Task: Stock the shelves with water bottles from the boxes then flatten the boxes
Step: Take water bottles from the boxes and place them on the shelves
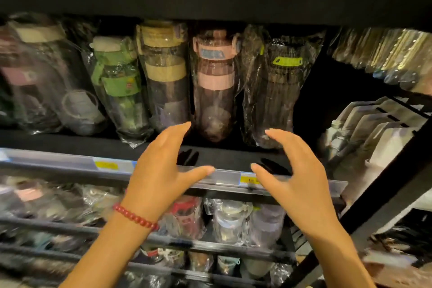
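Both the left hand [161,170] and right hand [292,177] hovered spread wide and empty before the black shelf edge [70,145], flanking the plastic-wrapped pink-lidded water bottle [214,86].

Both hands raised, empty: left [161,168], right [297,175], fingers spread, relaxed.
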A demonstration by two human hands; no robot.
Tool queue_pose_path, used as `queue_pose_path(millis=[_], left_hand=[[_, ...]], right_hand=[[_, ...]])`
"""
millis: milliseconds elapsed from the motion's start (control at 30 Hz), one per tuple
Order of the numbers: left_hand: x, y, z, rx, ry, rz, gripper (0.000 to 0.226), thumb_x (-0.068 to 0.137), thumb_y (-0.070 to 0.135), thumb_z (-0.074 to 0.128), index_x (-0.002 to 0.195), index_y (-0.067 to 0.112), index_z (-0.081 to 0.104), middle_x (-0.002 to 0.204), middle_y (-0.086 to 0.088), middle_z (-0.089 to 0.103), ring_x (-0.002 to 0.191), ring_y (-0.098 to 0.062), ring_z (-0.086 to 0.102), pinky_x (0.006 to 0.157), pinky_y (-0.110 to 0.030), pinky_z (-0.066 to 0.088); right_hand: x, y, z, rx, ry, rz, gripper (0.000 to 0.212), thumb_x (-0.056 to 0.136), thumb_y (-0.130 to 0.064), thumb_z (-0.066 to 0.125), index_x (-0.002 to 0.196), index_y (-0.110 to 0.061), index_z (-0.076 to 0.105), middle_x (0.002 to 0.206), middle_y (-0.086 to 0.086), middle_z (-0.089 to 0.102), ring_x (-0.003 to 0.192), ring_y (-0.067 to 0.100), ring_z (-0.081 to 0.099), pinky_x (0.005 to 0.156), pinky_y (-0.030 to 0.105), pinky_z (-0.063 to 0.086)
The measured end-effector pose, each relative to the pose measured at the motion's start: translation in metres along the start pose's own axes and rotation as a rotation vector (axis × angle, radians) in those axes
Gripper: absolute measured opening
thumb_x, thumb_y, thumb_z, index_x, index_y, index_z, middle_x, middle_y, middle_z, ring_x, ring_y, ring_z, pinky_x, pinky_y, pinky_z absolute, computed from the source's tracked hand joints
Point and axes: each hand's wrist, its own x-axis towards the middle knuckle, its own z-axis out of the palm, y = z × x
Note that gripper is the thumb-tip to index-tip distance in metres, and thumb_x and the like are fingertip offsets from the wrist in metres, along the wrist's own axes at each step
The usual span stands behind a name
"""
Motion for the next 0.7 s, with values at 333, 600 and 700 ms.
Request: queue_pose_path(millis=[333,600,700], left_hand=[[-0.149,-0.085,0.0,0.161,-0.108,-0.192,0.075,0.075,0.063,0.061,0.136,0.024,0.045,0.135,0.001,0.053,0.121,-0.02,0.053,0.097,-0.034,0.045],[-0.255,-0.133,-0.044,0.216,-0.192,-0.599,0.082,0.082,0.062,0.055,0.148,0.034,0.016,0.153,0.014,0.022,0.139,-0.01,0.024,0.11,-0.024,0.03],[-0.309,-0.152,-0.074,0.224,-0.134,-0.725,0.083,0.08,0.062,0.058,0.147,0.033,0.019,0.152,0.013,0.025,0.138,-0.011,0.027,0.11,-0.025,0.029]], right_hand=[[-0.092,-0.034,0.094,-0.17,-0.357,-0.25,0.056,0.073,-0.034,0.063,0.126,-0.022,0.047,0.124,-0.001,0.057,0.114,0.019,0.048,0.095,0.031,0.045],[-0.145,-0.085,0.181,-0.294,-0.756,-0.346,0.074,0.045,-0.039,0.086,0.113,-0.023,0.062,0.11,-0.002,0.066,0.098,0.021,0.066,0.073,0.031,0.058],[-0.164,-0.121,0.212,-0.287,-0.815,-0.43,0.071,0.045,-0.038,0.087,0.11,-0.02,0.066,0.107,0.0,0.067,0.096,0.023,0.066,0.07,0.031,0.058]])
